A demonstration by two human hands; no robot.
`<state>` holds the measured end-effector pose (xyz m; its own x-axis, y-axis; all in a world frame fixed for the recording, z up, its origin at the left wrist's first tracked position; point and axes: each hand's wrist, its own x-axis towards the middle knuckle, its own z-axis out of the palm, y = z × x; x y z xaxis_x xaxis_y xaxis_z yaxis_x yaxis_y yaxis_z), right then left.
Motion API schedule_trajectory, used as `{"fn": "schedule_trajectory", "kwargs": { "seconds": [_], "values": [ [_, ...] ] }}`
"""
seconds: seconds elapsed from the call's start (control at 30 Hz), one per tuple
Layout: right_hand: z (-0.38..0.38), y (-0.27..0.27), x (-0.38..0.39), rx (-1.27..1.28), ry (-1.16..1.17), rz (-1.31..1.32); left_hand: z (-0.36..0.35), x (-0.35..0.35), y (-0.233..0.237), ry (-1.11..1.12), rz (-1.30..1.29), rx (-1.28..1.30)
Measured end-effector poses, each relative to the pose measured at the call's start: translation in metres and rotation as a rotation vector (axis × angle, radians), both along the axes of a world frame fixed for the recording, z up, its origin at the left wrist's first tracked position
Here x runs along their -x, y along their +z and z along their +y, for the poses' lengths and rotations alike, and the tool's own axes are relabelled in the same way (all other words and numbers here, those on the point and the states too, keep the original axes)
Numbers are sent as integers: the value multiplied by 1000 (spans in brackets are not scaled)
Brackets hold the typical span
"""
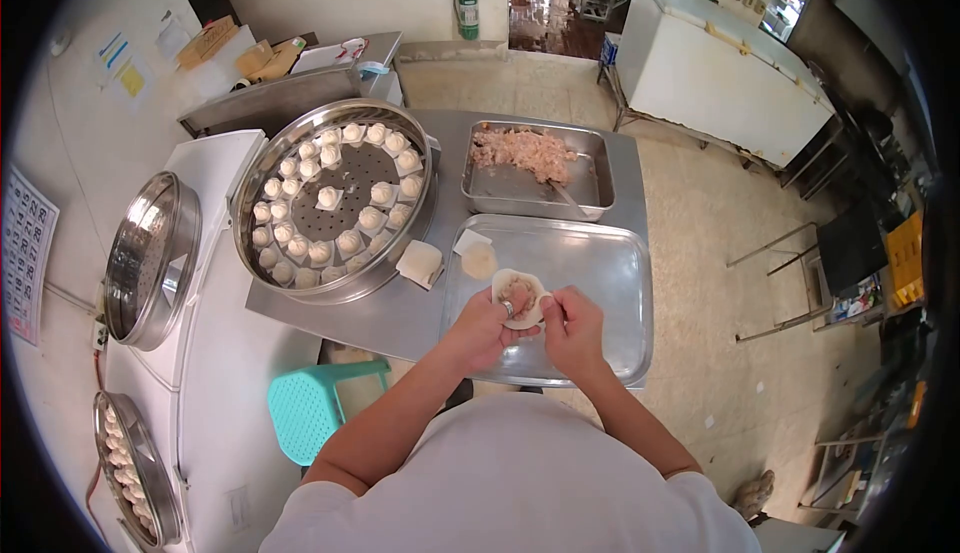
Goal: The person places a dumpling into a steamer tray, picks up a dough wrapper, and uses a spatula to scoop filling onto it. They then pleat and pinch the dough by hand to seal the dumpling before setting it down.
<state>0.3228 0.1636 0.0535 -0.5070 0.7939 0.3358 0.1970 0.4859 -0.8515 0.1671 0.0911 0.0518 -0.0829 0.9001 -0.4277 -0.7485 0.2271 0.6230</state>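
Observation:
My left hand (pixel 483 331) cups a round dough wrapper (pixel 535 321) from below, with pinkish meat filling (pixel 519 294) in its middle. My right hand (pixel 574 325) pinches the wrapper's right edge between thumb and fingers. Both hands are above a shallow metal tray (pixel 610 273). On the tray's left side lie a flat dough round (pixel 479 261) and a white paper square (pixel 470 241). Behind it, a deeper metal pan (pixel 500 189) contains ground meat filling (pixel 522 153) and a utensil with its handle (pixel 568 196) showing.
A large round steamer tray (pixel 330 203) with several pleated buns stands at the left of the metal table (pixel 290 315). A paper stack (pixel 420 263) sits beside it. Nearby are a teal stool (pixel 305 418), another steamer tray (pixel 150 263) and a white chest freezer (pixel 710 68).

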Motion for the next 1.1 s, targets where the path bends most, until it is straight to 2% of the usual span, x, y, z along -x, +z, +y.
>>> {"fn": "schedule_trajectory", "kwargs": {
  "seconds": [0.03, 0.13, 0.23, 0.33, 0.43, 0.53, 0.63, 0.73, 0.83, 1.03, 1.1],
  "values": [
    [-3, 3, 5, -44, 6, -15, -4, 3, 6, 16, 52, 12],
    [-9, 6, 17, 27, 16, 76, -12, 14, 11, -16, 186, -2],
    [-10, 12, 21, 137, 145, 50, -21, 26, 12, -81, 203, -91],
    [-14, 12, 25, 86, 153, -2, -29, 36, 13, -140, 214, -60],
    [-23, 21, 28, -69, 110, -127, -32, 45, 11, -202, 217, -74],
    [-28, 21, 33, -157, 65, -100, -34, 51, 6, -203, 236, -69],
    [-30, 18, 35, -21, 66, -59, -37, 55, 11, -228, 255, -87],
    [-27, 23, 40, -26, 144, 6, -41, 58, 26, -288, 271, -87],
    [-26, 20, 35, 24, 176, -38, -39, 62, 13, -372, 347, -102],
    [-36, 24, 34, -97, 61, -94, -37, 66, 11, -328, 43, -59],
    [-39, 22, 33, -122, 67, -88, -36, 60, 14, -281, 146, 20]
  ]
}}
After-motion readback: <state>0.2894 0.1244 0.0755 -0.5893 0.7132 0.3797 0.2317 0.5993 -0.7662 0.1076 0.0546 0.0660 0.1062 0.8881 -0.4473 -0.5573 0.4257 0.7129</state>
